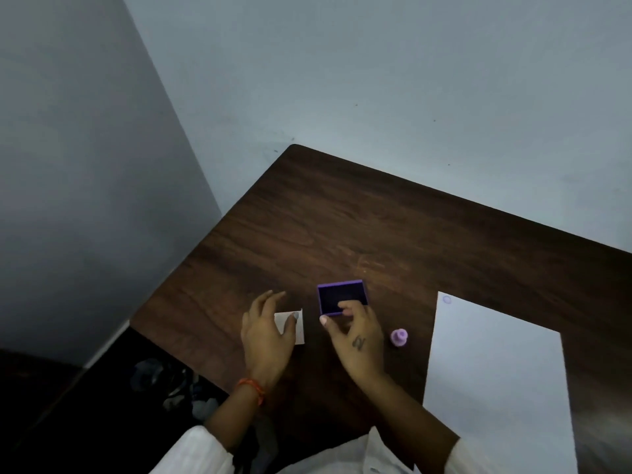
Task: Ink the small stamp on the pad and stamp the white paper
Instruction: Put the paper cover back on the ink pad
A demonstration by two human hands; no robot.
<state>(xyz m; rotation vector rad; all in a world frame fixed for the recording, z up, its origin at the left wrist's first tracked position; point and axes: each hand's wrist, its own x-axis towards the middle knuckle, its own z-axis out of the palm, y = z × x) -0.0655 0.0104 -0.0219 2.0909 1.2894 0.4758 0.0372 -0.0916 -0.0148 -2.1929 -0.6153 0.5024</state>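
A dark brown wood-grain desk (342,227) fits its rounded far corner against plain pale blue-grey walls (342,80); lighting is dim.

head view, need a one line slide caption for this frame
Right hand at the open purple ink pad, left hand over its lid, small stamp standing beside the white paper.

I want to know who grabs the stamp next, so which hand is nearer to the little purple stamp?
Right. The right hand is just left of the stamp, fingers at the ink pad. The left hand is farther left, over a small white card.
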